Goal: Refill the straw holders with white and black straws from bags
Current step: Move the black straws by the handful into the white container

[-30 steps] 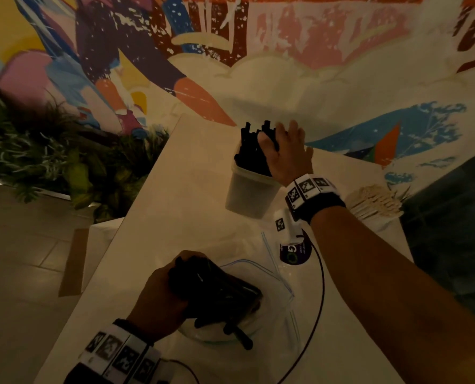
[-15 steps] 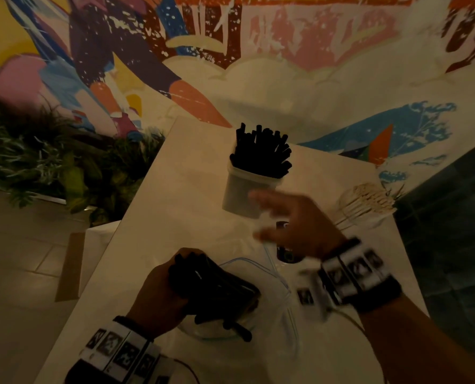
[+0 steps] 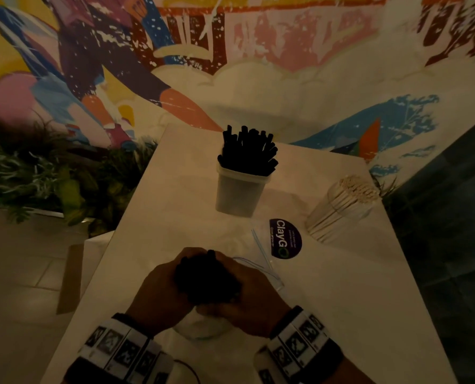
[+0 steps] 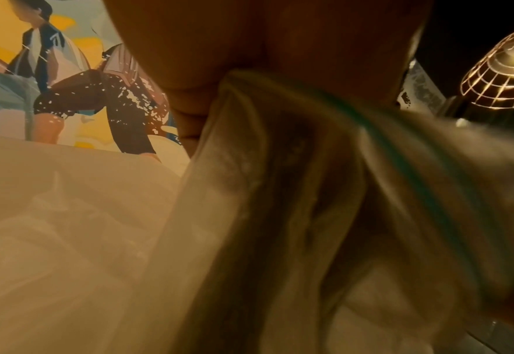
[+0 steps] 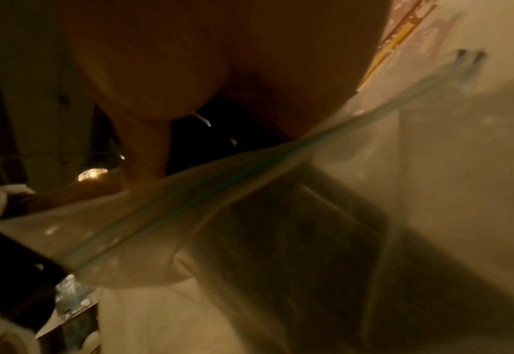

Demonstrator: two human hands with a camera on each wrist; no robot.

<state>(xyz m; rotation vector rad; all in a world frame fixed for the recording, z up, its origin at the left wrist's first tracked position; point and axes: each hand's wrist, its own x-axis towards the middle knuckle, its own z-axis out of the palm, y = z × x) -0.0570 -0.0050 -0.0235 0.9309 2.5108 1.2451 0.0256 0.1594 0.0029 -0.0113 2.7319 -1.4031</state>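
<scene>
A bundle of black straws stands between both hands near the table's front edge. My left hand grips it from the left and my right hand wraps it from the right. A clear zip bag lies under and around the bundle, its blue seal showing; the bag fills the left wrist view and the bag crosses the right wrist view. Farther back, a white holder stands upright, packed with black straws. A bundle of white straws lies tilted at the right.
A round purple sticker sits on the white table between the holder and the white straws. Plants line the floor at the left, below a painted wall. The table's left edge drops to a tiled floor.
My right hand left the black straws in the holder, swung back toward me and now grips the bundle beside my left hand. The bundle has been raised more upright.
</scene>
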